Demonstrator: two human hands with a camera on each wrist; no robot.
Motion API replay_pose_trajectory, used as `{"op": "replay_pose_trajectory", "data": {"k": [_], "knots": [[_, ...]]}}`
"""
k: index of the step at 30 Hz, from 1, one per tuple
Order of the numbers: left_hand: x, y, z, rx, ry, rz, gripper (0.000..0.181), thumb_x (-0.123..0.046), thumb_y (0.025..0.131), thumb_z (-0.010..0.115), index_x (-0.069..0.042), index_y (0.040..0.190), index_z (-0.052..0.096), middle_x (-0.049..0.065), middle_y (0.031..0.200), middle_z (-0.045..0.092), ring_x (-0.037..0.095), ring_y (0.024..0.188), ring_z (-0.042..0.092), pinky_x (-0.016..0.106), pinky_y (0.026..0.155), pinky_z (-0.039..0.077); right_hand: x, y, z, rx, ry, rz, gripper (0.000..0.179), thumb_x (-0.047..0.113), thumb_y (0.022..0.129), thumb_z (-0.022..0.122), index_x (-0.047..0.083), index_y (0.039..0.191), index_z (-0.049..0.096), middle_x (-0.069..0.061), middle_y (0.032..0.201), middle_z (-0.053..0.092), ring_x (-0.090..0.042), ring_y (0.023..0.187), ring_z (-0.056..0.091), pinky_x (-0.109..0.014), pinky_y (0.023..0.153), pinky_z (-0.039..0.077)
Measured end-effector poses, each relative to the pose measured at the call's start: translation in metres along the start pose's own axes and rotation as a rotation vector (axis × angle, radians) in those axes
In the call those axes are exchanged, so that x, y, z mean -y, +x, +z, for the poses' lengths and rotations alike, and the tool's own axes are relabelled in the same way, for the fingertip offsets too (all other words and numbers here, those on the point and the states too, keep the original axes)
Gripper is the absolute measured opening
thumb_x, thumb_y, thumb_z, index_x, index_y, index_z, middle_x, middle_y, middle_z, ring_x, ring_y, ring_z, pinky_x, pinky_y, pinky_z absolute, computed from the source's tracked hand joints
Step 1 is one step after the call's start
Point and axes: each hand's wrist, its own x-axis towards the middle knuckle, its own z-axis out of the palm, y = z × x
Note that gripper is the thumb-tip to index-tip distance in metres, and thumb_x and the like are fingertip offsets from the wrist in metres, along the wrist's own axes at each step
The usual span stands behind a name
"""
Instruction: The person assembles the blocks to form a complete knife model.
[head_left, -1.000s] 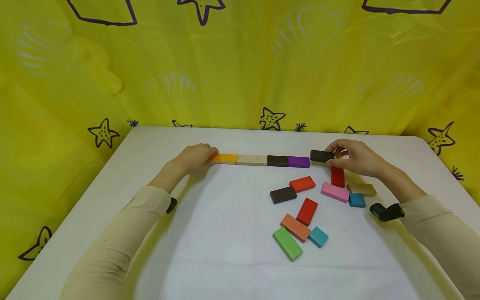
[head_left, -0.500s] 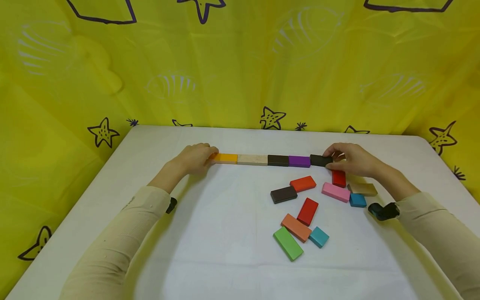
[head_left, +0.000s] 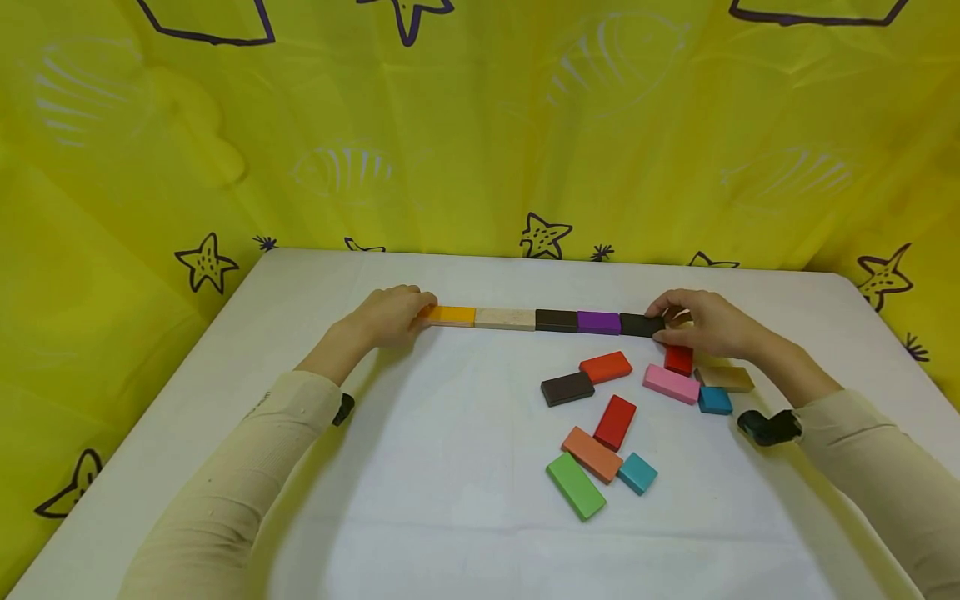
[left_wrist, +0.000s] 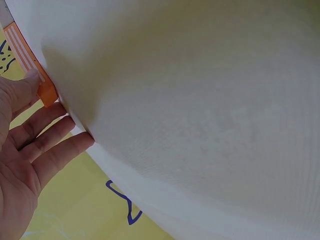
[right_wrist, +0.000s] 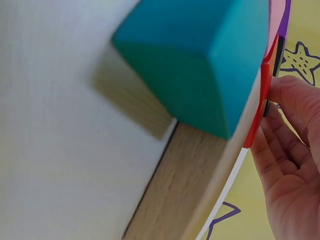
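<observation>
A row of flat blocks lies across the table: orange, pale wooden, dark brown, purple and a black block at the right end. The left hand holds the left end of the orange block; in the left wrist view its thumb lies on that block and other fingers reach down to the tabletop. With thumb and fingers the right hand pinches the black block, which sits against the purple one. Close below that hand is a red block, partly covered by it.
Several loose blocks lie nearer the person: pink, tan, blue, orange-red, dark brown, red, salmon, teal and green. A yellow patterned cloth hangs behind the white table.
The right hand has brought the black block left and down against the purple block, closing the gap in the row. The left hand has stayed at the orange block.
</observation>
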Motion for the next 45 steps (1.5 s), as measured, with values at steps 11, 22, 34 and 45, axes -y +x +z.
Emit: {"op": "replay_pose_trajectory", "data": {"k": [11, 22, 34, 45], "knots": [[0.0, 0.0, -0.001, -0.003, -0.003, -0.002, 0.027, -0.012, 0.1, 0.064, -0.003, 0.126, 0.065, 0.013, 0.107, 0.066, 0.028, 0.09, 0.06, 0.045, 0.078, 0.054, 0.002, -0.001, 0.002, 0.0, 0.007, -0.002, 0.031, 0.002, 0.094, 0.071, -0.002, 0.124, 0.062, -0.018, 0.12, 0.064, -0.036, 0.112, 0.058, -0.06, 0.099, 0.049], [0.0, 0.001, 0.001, 0.0, -0.008, -0.003, 0.028, -0.014, 0.1, 0.064, -0.004, 0.127, 0.065, 0.013, 0.107, 0.066, 0.028, 0.091, 0.06, 0.045, 0.078, 0.053, 0.01, -0.004, 0.005, 0.002, -0.001, 0.007, 0.044, 0.007, 0.094, 0.072, 0.0, 0.135, 0.056, -0.023, 0.134, 0.055, -0.044, 0.126, 0.049, -0.065, 0.102, 0.043], [0.0, 0.0, -0.001, 0.002, -0.008, -0.006, 0.028, -0.014, 0.101, 0.064, -0.004, 0.127, 0.065, 0.013, 0.108, 0.066, 0.028, 0.091, 0.06, 0.045, 0.079, 0.054, 0.04, -0.016, 0.019, -0.07, 0.034, -0.168, 0.042, 0.006, 0.09, 0.077, 0.004, 0.129, 0.062, -0.012, 0.126, 0.063, -0.028, 0.11, 0.057, -0.033, 0.087, 0.053], [-0.001, -0.001, -0.002, 0.005, -0.01, -0.014, 0.029, -0.013, 0.101, 0.064, -0.004, 0.128, 0.065, 0.014, 0.109, 0.066, 0.029, 0.093, 0.06, 0.046, 0.081, 0.053, 0.053, -0.02, 0.032, 0.014, 0.037, -0.216, 0.041, 0.006, 0.088, 0.079, 0.006, 0.126, 0.064, -0.004, 0.123, 0.068, -0.024, 0.111, 0.06, -0.039, 0.092, 0.051]]}}
